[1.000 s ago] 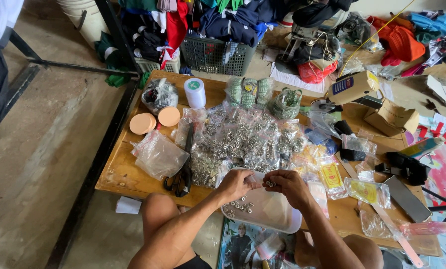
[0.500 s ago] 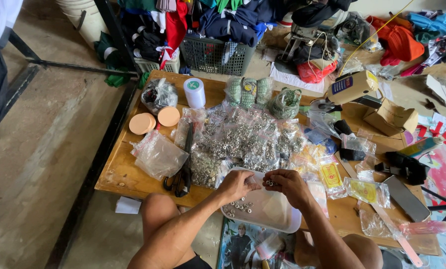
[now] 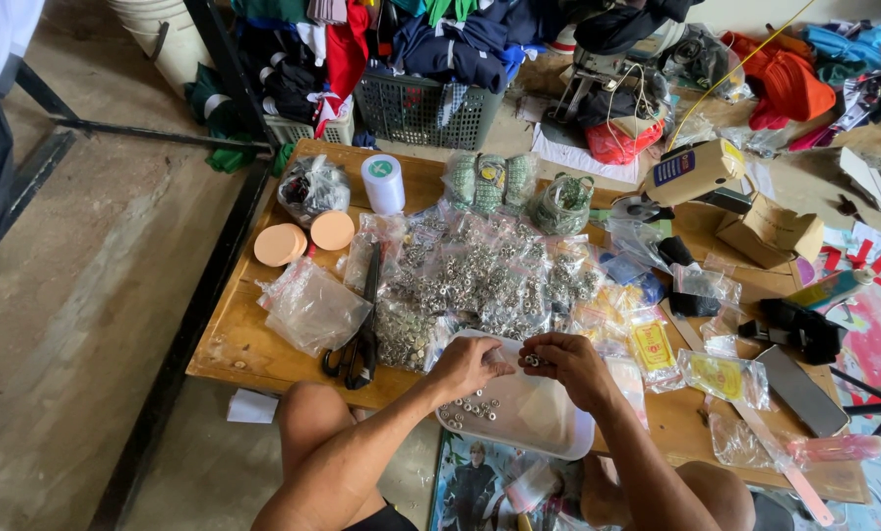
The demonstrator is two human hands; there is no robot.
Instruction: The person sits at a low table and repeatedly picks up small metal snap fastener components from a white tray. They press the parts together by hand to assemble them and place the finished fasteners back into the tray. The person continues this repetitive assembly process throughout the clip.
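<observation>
Fingers (image 3: 515, 362) of both hands meet over the white tray (image 3: 548, 418), pinching a small metal fastener (image 3: 533, 361) between them; too small to tell which fingertips actually grip it. Left hand (image 3: 468, 366) curls in from the left, right hand (image 3: 570, 362) from the right, knuckles up, the two nearly touching. Tray sits at the near edge of the wooden bench (image 3: 239, 339), overhanging toward the person's knees, with a scatter of loose metal rings (image 3: 472, 407) in its left part. Just beyond the hands: a heap of clear bags of metal eyelets (image 3: 480, 280). Black scissors (image 3: 364, 329) lie left of that heap, handles toward the person. Further left, an empty-looking clear bag (image 3: 312, 307), two round tan discs (image 3: 303, 239), a white tape roll (image 3: 383, 183) standing upright. Right of the hands, small yellow-labelled packets (image 3: 651, 344). Behind the bench, a dark plastic basket (image 3: 423, 113) under a pile of clothes.
</observation>
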